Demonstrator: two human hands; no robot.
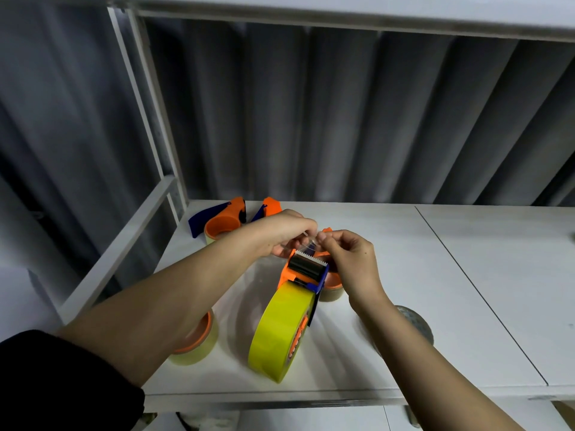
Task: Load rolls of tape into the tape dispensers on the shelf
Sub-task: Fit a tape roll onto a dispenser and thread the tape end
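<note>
Tape from the yellow roll (280, 331) is what we have between our fingers, and we are drawing its clear free end up over the toothed blade at the front of the orange dispenser (306, 269). That dispenser stands on the white shelf (435, 275) with the roll already seated on its hub, so we judge the loading itself done and the threading in hand.

Our left hand (286, 234) is closed into a pinch on the left edge of the strip, fingers curled, and our right hand (348, 256) pinches the right edge the same way, thumb and forefinger together and the other fingers loosely folded. We hold it by both edges, we think, so that the film stays flat and square to the black roller and does not fold onto itself; clear tape sticks to itself at once if it goes slack.

Two more orange and blue dispensers (224, 219) lie near the back left corner of the shelf, and whether each is loaded we cannot tell for certain. A clear roll with an orange core (196, 340) lies under our left forearm, another roll (331, 290) lies just behind the dispenser, and a grey roll (413, 325) shows past our right wrist.
</note>
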